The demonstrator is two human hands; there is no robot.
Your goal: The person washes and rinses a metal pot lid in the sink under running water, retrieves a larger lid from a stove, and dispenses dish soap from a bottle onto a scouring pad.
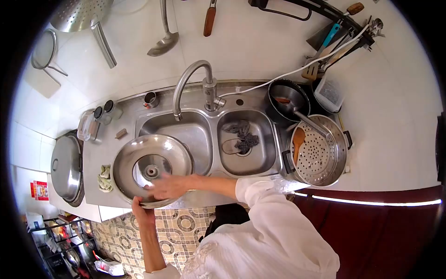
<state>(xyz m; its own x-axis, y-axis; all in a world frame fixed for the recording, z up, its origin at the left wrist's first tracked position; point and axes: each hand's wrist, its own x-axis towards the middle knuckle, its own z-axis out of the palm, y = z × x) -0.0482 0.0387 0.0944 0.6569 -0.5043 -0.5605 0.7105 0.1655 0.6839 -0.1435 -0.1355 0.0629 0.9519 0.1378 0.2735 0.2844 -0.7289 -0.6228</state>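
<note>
S/s dish at counter's front edge, twd left end, overlapping left sink bowl. L hand: grip clamped on near rim. R hand over dish, blurred; I can't tell grip state. Cloth just beside dish.

The round metal dish I hold is bright silver, my sleeves white. The faucet and double sink are silver too; the bundle in the sink is dark grey. The pot is black, the wooden spoon orange-brown, the steamer silver with a pattern of round dark holes. One spatula handle is turquoise, the crumpled cloth pale green, the cabinet deep red. Beneath me the floor is tan, patterned with grey rings.
</note>
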